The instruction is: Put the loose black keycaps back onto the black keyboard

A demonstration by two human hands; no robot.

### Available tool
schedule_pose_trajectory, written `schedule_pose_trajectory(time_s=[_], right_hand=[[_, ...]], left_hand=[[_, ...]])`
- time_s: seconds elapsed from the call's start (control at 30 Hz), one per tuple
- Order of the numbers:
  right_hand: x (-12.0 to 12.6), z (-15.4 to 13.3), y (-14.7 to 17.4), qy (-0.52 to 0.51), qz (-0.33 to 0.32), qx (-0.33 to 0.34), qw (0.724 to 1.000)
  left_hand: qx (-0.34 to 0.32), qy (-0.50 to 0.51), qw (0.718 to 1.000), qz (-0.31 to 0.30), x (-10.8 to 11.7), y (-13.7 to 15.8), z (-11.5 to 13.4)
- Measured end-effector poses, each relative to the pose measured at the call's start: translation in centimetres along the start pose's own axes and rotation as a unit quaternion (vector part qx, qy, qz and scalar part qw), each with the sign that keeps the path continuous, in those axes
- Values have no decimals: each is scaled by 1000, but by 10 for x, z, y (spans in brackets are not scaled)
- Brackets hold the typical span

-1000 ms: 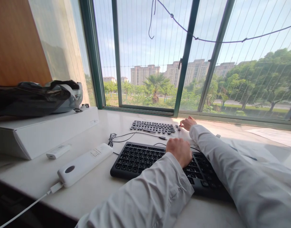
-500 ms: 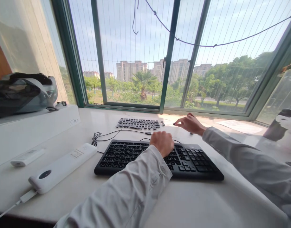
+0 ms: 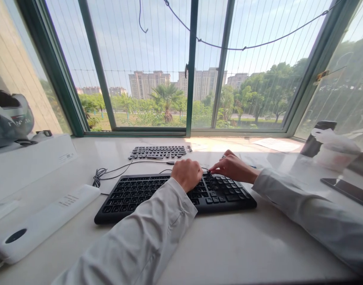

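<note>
A black keyboard (image 3: 131, 194) lies on the white surface; most sockets on its left and middle show no keycaps, while keys remain fitted at the right. My left hand (image 3: 187, 174) is closed over the keyboard's back middle, knuckles up, its fingertips hidden from view. At the upper right of the keyboard, my right hand (image 3: 233, 168) pinches a small dark keycap (image 3: 209, 172) against the key area. Behind the keyboard, loose black keycaps (image 3: 159, 152) lie in rows, with a few apart at their right end.
A coiled black cable (image 3: 99, 177) lies behind the keyboard's left end. On the left are a white power strip-like device (image 3: 51, 217), a white box (image 3: 30, 166) and a helmet (image 3: 15, 118). A phone (image 3: 347, 192), paper sheet (image 3: 276, 145) and dark cylinder (image 3: 314, 142) are at right.
My right hand has come from behind the keyboard down to its upper right with the keycap. My left hand keeps its place on the keyboard. The camera view has turned right.
</note>
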State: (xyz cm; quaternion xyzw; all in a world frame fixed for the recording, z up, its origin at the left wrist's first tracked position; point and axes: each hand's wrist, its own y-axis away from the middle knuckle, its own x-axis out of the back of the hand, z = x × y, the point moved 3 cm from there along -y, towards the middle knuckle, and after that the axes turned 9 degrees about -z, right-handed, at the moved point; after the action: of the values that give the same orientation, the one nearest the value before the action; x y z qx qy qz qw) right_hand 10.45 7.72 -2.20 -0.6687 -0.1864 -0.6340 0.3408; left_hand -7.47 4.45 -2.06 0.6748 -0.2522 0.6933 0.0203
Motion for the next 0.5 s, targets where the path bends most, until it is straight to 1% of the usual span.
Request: schedule_pose_trajectory(time_s=[0.2,0.3,0.4,0.5], right_hand=[[1,0,2,24,-2,15,1000],[1,-2,2,52,-6,33,998],[2,-3,3,78,-16,54,995],[3,-5,3,100,-23,60,993]], left_hand=[[-14,-3,1000,-6,-2,0,2],[-26,-1,1000,-8,-3,0,3],[-48,5,999,-12,-4,0,3],[-81,21,996,-20,-5,0,4]])
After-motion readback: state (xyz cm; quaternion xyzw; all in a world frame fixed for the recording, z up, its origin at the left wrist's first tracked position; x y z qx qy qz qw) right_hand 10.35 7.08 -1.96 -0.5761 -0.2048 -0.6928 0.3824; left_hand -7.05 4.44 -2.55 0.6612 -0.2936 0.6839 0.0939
